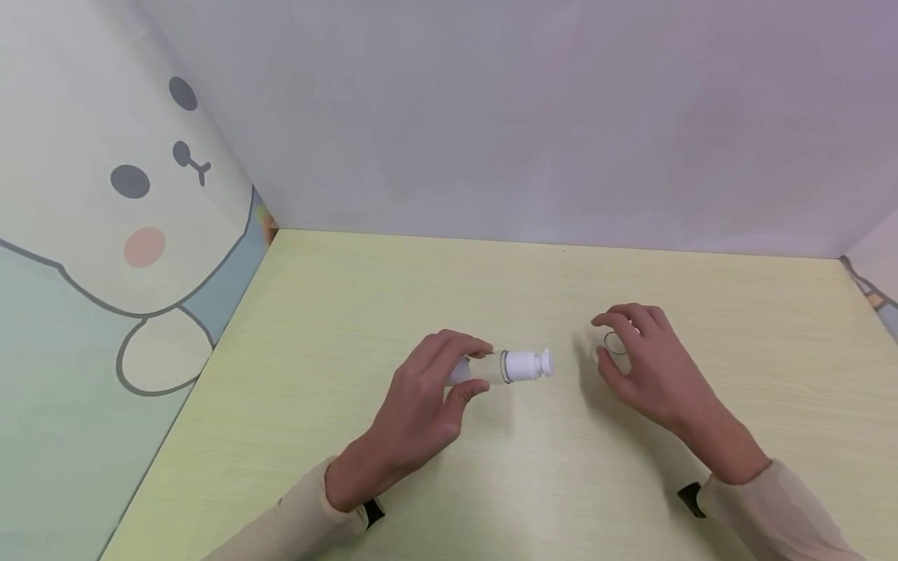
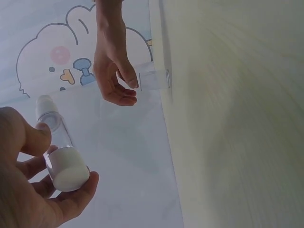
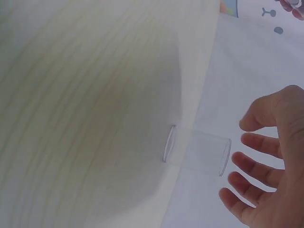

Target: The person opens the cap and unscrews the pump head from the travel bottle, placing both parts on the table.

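Note:
My left hand grips a small pump bottle lying sideways above the table, its white pump head toward the right. The left wrist view shows the bottle's clear body and white base, with the thumb and fingers curled around it. My right hand hovers over a clear, open-looking cylinder, perhaps a cap, which stands upright on the table. In the right wrist view its loosely bent fingers are apart from the cylinder's rim, holding nothing.
Both hands are above a pale wood-grain table. A plain whitish wall rises along its back edge. At the left stands a panel printed with a cartoon animal.

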Tool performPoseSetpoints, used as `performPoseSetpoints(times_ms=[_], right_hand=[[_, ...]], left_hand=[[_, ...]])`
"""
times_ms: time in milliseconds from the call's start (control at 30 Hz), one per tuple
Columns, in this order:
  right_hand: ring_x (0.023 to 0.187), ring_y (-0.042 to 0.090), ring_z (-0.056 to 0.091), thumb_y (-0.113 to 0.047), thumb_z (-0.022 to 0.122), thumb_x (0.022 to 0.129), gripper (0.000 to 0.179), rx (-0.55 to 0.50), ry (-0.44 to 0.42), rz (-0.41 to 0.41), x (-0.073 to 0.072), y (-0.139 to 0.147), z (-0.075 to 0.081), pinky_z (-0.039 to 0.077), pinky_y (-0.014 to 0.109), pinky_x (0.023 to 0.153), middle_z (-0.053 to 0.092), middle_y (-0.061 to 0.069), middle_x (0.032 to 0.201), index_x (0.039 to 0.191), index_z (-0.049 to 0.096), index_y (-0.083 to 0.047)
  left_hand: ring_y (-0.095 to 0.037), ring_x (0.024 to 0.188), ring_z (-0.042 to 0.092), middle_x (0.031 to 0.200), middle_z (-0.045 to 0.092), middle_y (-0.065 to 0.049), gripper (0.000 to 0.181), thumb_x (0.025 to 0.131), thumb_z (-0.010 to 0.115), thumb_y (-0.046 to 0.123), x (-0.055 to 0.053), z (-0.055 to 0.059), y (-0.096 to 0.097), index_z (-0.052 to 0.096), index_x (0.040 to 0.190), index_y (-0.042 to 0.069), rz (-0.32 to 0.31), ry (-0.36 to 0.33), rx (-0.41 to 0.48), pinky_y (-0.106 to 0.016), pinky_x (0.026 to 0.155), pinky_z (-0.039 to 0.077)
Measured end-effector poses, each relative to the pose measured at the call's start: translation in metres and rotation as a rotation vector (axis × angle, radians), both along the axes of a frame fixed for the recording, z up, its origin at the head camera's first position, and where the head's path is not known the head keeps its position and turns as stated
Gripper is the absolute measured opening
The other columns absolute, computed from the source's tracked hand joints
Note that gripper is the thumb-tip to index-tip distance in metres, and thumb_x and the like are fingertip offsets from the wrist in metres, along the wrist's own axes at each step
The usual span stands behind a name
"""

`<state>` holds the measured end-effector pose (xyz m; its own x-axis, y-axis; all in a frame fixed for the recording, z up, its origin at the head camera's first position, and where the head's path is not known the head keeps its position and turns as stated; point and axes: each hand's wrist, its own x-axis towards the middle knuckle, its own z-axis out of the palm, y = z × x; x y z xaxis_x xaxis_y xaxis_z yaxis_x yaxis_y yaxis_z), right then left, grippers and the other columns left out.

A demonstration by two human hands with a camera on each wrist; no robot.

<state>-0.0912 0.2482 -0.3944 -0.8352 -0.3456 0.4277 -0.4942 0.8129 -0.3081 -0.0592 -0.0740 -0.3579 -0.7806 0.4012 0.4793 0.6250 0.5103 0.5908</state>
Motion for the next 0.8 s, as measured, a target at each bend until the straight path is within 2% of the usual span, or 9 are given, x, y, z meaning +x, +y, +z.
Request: performPoseSetpoints(times_ms=[200,400,533,667,800], right_hand=[[0.111,0.043,0.053,-0.001,0.066,0.084,0.03,-0.11,0.102,-0.006,0.002,-0.005,0.0,0.043,0.045,0.089,0.063,0.019,0.118,0.114,0.067,-0.001],[0.109,0.043,0.054,-0.014,0.057,0.09,0.031,-0.214,0.17,0.012,0.007,-0.015,0.002,0.039,0.043,0.093,0.065,0.02,0.117,0.114,0.068,0.002],[0.109,0.042,0.055,-0.021,0.053,0.093,0.037,-0.266,0.221,0.042,0.013,-0.024,0.006,0.038,0.033,0.098,0.066,0.02,0.117,0.115,0.069,0.004],[0.11,0.037,0.056,-0.023,0.054,0.094,0.039,-0.318,0.223,0.069,0.019,-0.033,0.01,0.035,0.018,0.104,0.066,0.02,0.119,0.117,0.068,0.004],[0.112,0.026,0.058,-0.018,0.06,0.091,0.037,-0.378,0.183,0.088,0.024,-0.039,0.015,0.04,0.012,0.105,0.065,0.018,0.122,0.12,0.067,0.004]], left_hand=[[-0.015,0.102,0.063,0.114,0.069,-0.001,0.036,0.091,0.08,0.008,0.0,-0.004,0.002,0.064,0.123,0.01,-0.02,-0.01,0.027,-0.027,0.083,0.057],[-0.014,0.102,0.063,0.114,0.068,0.0,0.038,0.09,0.081,0.008,0.0,-0.005,0.004,0.064,0.124,0.01,-0.021,0.001,0.034,-0.026,0.083,0.057],[-0.015,0.103,0.063,0.114,0.068,-0.001,0.037,0.091,0.08,0.008,0.001,-0.005,0.006,0.064,0.124,0.009,-0.023,0.011,0.048,-0.025,0.083,0.057],[-0.015,0.102,0.064,0.115,0.068,-0.001,0.038,0.091,0.08,0.01,0.001,-0.006,0.008,0.063,0.125,0.009,-0.031,0.02,0.063,-0.025,0.083,0.056],[-0.015,0.101,0.064,0.115,0.068,-0.002,0.04,0.091,0.081,0.013,0.001,-0.008,0.01,0.062,0.126,0.008,-0.036,0.035,0.062,-0.024,0.081,0.056]])
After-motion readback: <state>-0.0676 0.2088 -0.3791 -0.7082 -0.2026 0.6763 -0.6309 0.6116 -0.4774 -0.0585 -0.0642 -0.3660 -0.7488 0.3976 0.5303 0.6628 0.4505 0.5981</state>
